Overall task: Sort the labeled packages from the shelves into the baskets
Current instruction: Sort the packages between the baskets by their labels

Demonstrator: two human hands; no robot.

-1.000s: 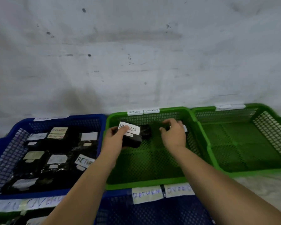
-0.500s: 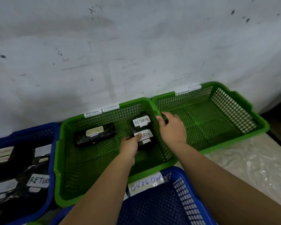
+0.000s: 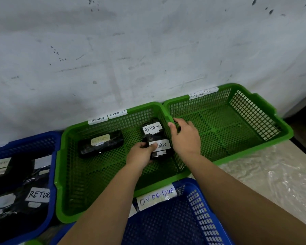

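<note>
So nearest is the blue OVERDUE basket. Past it, the left hand pinches a black RETURN package in the middle green basket, thumb on its label. Right hand curls loosely over the green divider rim, holding nothing (I think). I'd lay it flat, label up, beside the other RETURN package.

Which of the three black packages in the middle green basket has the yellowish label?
The package on the left, lying apart from the hands. The other two, the rear package and the front package, carry white RETURN labels.
</note>
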